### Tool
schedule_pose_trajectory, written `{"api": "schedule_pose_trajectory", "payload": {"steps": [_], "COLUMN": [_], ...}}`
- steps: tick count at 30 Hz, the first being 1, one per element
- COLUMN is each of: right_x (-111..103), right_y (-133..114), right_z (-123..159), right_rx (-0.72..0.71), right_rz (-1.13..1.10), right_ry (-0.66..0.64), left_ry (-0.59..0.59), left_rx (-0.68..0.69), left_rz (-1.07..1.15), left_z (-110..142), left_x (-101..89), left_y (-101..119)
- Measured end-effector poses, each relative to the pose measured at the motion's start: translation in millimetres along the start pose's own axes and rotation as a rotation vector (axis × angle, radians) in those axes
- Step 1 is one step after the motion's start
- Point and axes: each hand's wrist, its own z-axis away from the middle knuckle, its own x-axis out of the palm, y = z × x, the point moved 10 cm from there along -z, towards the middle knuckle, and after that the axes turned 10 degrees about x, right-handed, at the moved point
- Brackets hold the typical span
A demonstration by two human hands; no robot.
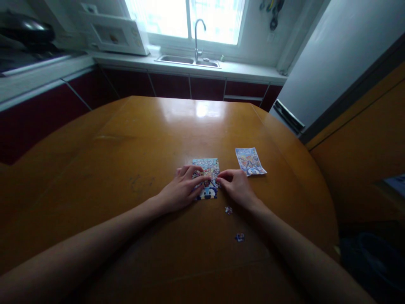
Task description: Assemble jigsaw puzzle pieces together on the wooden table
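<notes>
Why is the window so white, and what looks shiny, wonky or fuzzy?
In the head view, the window is so bright it washes out; its light glares off the table; the microwave and fridge lean, probably from a wide lens; the puzzle's tiny pictures look fuzzy.

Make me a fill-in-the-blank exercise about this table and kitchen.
The hand spread over the puzzle is the person's ____ one.
The printed sheet lies to the ____ of the puzzle.
Nearer the person, ____ loose puzzle bits lie on the table.
Left of the sink stands a white ____.

Missing words: left; right; two; microwave.
</notes>
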Motion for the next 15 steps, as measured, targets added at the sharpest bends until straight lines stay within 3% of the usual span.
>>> {"api": "schedule_pose_trajectory", "payload": {"steps": [7,15], "right_x": [0.1,-1.4], "right_y": [-10.1,-13.8], "right_z": [3.3,4.0], "right_rx": [-0.051,-0.078], "right_rz": [0.191,0.244], "right_ry": [0.043,0.051], "left_ry": [0.011,-0.018], "left_rx": [-0.004,-0.013], "left_rz": [0.022,-0.002], "left_z": [0.1,-0.2], "left_x": [0.4,1.3], "left_y": [-0.9,-0.9]}}
